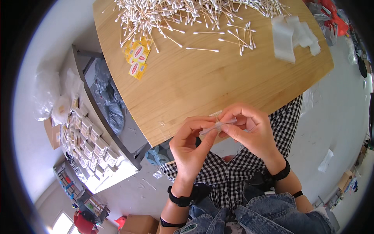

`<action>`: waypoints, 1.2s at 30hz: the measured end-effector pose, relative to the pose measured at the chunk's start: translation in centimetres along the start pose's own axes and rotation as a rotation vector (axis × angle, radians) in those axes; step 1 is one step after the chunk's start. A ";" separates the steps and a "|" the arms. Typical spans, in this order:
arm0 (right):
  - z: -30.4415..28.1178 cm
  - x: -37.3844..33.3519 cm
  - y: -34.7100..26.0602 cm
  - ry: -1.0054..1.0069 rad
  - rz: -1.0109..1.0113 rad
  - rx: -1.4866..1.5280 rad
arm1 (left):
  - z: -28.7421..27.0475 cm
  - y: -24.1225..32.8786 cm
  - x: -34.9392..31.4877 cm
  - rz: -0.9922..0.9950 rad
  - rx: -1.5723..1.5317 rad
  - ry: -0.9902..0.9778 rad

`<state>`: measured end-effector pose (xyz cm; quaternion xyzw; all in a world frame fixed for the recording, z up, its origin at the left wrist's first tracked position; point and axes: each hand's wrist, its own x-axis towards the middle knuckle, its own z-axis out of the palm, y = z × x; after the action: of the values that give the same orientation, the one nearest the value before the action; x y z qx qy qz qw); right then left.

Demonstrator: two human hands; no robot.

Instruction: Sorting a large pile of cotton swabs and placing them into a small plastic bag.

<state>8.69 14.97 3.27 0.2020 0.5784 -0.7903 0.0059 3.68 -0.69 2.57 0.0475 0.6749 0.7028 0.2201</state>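
Both hands meet over the near edge of the wooden table (187,89). My left hand (191,142) pinches one end of a small clear plastic bag (218,125), thumb and fingers pressed together. On its other end my right hand (251,130) closes in the same way, so the bag's edge stretches between them. Just beyond the fingertips shows a small pale bundle (216,114), perhaps cotton swabs; my fingers hide most of it. Across the table's far side lies a big heap of loose cotton swabs (183,11), with several strays nearer me.
Yellow printed cards (138,70) lie at the table's left. Flat clear plastic bags (283,39) are stacked at the far right. On the left, a white side table (120,165) bears many packed bundles (87,132). A cardboard box (140,224) stands on the floor, near a person in red (83,222).
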 end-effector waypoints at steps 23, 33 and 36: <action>-1.6 0.9 0.4 -0.113 0.075 -0.068 | -0.7 -2.5 0.1 -0.104 -0.364 -0.007; -1.3 0.1 1.0 0.022 -0.204 -0.115 | -0.2 -1.0 0.6 0.193 0.087 0.040; -1.4 0.1 0.6 0.008 -0.346 -0.263 | -0.3 0.4 0.7 0.343 0.385 0.048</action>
<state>9.17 16.03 2.33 0.1001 0.7027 -0.6964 -0.1058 2.87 -0.71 2.75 0.1858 0.7833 0.5893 0.0684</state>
